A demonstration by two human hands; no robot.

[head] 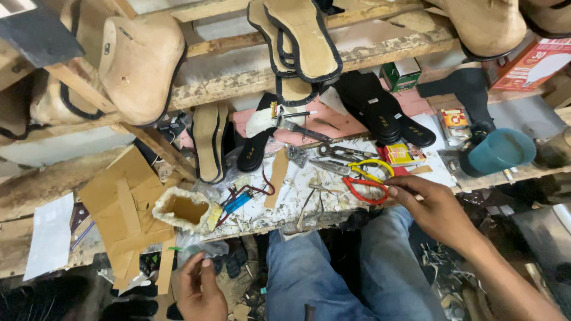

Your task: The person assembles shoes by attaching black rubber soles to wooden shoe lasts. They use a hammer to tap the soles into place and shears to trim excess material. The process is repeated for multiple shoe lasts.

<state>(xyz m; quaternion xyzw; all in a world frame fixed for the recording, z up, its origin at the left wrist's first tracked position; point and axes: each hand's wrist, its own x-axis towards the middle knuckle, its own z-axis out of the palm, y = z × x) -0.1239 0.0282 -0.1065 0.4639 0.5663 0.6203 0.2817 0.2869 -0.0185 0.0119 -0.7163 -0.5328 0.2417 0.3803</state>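
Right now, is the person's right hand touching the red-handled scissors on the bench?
Touching. In the head view, the right hand's fingertips lie against the handle loop of the red-handled scissors, with no gap visible between them.

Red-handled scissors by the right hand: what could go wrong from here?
1. The right hand reaches at the red-handled scissors, which lie against yellow-handled pliers; a quick grab may snag both or meet a blade.
2. The glue pot sits open near the bench edge; a knock could tip it.
3. The left hand pinches a clear plastic bag below the bench, out of clear sight; loose contents could spill.
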